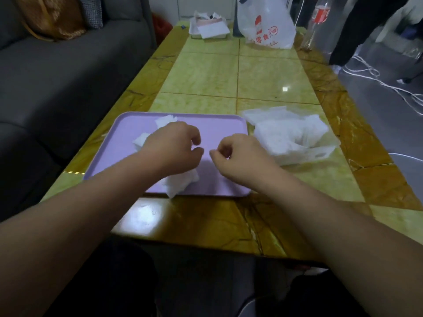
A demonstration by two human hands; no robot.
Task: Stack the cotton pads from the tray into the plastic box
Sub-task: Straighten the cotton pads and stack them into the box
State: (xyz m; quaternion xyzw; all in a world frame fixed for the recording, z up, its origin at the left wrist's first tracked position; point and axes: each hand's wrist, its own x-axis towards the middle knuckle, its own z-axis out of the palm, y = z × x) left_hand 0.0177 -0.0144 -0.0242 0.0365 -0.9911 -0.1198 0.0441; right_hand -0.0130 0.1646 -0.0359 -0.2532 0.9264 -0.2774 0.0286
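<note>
A lilac tray [220, 130] lies on the table in front of me. White cotton pads rest on it: one at the far side [165, 120], one at the left [140, 140], and a crumpled clump [180, 182] near the front edge, partly under my left wrist. My left hand [175, 147] hovers over the tray's middle with curled fingers, and I see nothing in it. My right hand [238, 154] hangs just beside it, thumb and forefinger drawn together, with no pad visible. The clear plastic box [320, 153], right of the tray, holds a loose heap of pads.
A grey sofa [57, 76] runs along the table's left side. At the far end stand a white dish with papers [208, 30], a printed plastic bag [267, 24] and a bottle [319, 19]. White cables [370, 74] lie on the floor at the right.
</note>
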